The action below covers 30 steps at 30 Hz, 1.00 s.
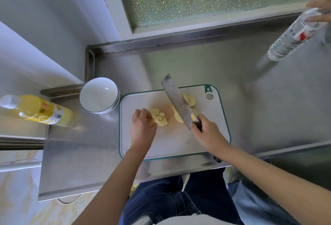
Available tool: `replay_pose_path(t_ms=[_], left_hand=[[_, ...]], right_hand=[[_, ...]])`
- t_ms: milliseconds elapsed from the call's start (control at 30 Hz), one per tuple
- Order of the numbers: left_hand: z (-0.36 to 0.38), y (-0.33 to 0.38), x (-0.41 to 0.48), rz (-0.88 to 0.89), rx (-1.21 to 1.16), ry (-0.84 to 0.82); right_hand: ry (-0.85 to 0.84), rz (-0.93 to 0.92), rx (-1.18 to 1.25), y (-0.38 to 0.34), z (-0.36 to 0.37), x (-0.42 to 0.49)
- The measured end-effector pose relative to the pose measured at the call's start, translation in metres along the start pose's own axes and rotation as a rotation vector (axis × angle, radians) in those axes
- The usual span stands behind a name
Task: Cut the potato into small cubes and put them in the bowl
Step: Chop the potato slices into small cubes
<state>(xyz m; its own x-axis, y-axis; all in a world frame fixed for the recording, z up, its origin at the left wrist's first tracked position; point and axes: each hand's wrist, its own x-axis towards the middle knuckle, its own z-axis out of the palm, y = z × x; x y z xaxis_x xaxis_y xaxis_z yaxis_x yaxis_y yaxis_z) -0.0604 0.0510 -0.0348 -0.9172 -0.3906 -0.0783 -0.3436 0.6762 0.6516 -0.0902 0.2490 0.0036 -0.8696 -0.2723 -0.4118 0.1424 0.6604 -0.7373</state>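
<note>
Dark jeans (161, 198) sit closest, at six o'clock under the edge of the bench (250, 108). Past them two forearms reach onto the one cutting board (161, 146).

I have the left grip (142, 128) curled against the nine o'clock side of the potato stack (160, 118), fingertips (143, 114) pinching it steady. About four cubes show cut on top of it.

I have the right grip (207, 131) clenched round the handle of the one knife (179, 101). Its broad blade runs toward eleven o'clock across the potato slices (189, 99). Whether its edge touches them I cannot tell. Those slices lie at three o'clock of the stack, apart from it. The blade hides some, so I count at least four and cannot be surer.

I judge the potato firm, light and wet-slippery, with cut pieces that scatter easily. It is best pinned from above with curled fingertips. The cubes are better scooped together than picked up singly.

One white bowl (96, 97) stands empty on the bench at ten o'clock, just beside the board's corner.

I count two bottles. The yellow bottle (41, 110) is at nine o'clock, well apart. The clear bottle (293, 35) is far off at two o'clock, held by another person's hand (320, 8).
</note>
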Motion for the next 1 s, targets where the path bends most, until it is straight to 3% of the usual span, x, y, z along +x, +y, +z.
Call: replay_pose_path(t_ms=[167, 300, 600, 1000], left_hand=[[-0.023, -0.028, -0.003, -0.18, 0.059, 0.057], [-0.029, -0.035, -0.007, -0.203, 0.092, 0.08], [-0.025, -0.027, -0.007, -0.306, 0.074, -0.001], [-0.001, 0.001, 0.002, -0.224, 0.008, -0.253]], right_hand=[[-0.23, -0.001, -0.08, -0.015, 0.032, -0.001], [-0.308, -0.009, -0.13, -0.027, 0.056, 0.002], [-0.146, 0.078, -0.147, -0.024, 0.047, 0.013], [-0.101, 0.106, -0.085, -0.021, 0.044, 0.008]])
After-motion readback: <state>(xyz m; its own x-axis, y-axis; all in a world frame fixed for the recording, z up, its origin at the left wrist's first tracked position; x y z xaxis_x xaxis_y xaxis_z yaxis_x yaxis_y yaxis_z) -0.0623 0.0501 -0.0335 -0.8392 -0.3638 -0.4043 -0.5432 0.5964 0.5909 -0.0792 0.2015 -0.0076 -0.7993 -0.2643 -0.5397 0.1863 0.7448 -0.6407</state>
